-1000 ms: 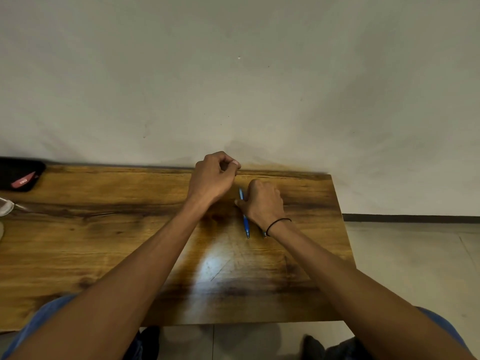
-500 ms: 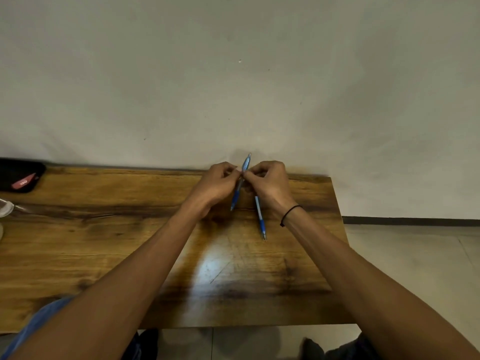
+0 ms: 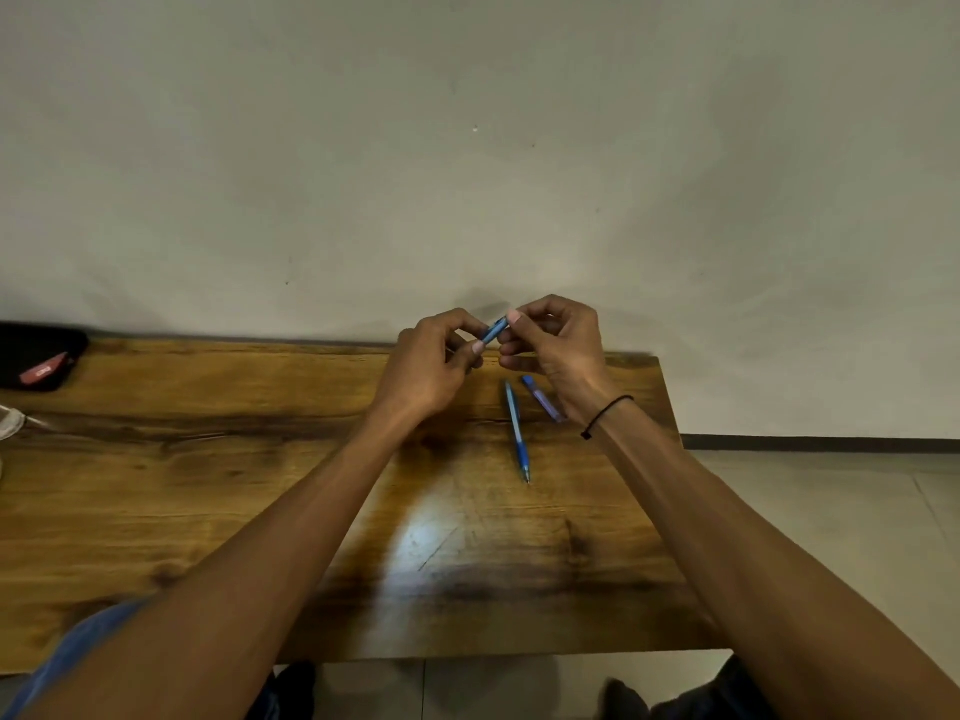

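Observation:
Both hands are raised above the far edge of the wooden table [image 3: 208, 501]. My left hand [image 3: 431, 366] and my right hand [image 3: 556, 340] pinch the two ends of a short blue pen piece [image 3: 493, 330] between their fingertips. A blue pen [image 3: 517, 431] lies flat on the table below them, its tip pointing towards me. A second blue pen [image 3: 542, 398] lies just right of it, partly hidden under my right wrist, which wears a black band [image 3: 605, 415].
A black pouch with a red item [image 3: 36, 356] sits at the table's far left corner. A pale object [image 3: 10, 423] shows at the left edge. A plain wall rises right behind the table; tiled floor [image 3: 831, 511] lies to the right.
My hands lifted from the table and came together in the air. A pen that lay under my right hand was taken up, and both hands now hold a short blue piece.

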### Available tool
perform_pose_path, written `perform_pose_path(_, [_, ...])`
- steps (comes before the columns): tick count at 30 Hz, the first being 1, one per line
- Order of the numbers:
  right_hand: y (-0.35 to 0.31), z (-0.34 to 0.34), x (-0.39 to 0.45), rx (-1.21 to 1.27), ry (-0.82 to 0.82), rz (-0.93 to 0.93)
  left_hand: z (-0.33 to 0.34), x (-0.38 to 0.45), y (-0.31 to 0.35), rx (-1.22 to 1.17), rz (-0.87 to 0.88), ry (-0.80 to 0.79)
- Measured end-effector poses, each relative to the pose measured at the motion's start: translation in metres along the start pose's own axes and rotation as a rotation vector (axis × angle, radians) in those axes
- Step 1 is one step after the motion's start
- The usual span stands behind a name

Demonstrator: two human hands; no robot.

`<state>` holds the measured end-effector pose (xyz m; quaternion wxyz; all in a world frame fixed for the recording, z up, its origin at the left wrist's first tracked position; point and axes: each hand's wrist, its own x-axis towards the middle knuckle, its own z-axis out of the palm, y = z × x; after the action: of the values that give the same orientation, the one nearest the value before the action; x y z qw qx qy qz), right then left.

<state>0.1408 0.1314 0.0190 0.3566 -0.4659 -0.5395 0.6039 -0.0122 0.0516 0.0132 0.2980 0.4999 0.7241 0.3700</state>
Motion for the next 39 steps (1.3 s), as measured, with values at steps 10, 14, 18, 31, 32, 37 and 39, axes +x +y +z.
perform_pose_path(10, [0.015,0.009,0.005,-0.028,0.072,-0.033,-0.003,0.0,0.002,0.083,-0.004,-0.069])
perform_pose_path(14, [0.02,0.009,0.005,-0.053,0.095,-0.034,-0.002,-0.002,0.002,0.136,0.047,-0.167])
perform_pose_path(18, [0.023,0.006,0.003,-0.075,0.059,-0.018,-0.005,-0.004,-0.002,0.159,0.07,-0.235])
perform_pose_path(31, [0.019,0.0,0.0,0.091,0.019,0.031,-0.007,-0.003,-0.006,0.137,0.024,-0.232])
perform_pose_path(32, [0.019,0.0,0.001,0.103,0.041,0.03,-0.007,-0.003,-0.007,0.147,0.014,-0.232])
perform_pose_path(37, [0.019,-0.005,0.003,0.174,0.076,0.071,-0.008,-0.001,-0.011,0.166,-0.012,-0.231])
perform_pose_path(39, [0.02,-0.005,0.003,0.186,0.058,0.093,-0.007,0.0,-0.011,0.166,-0.012,-0.225])
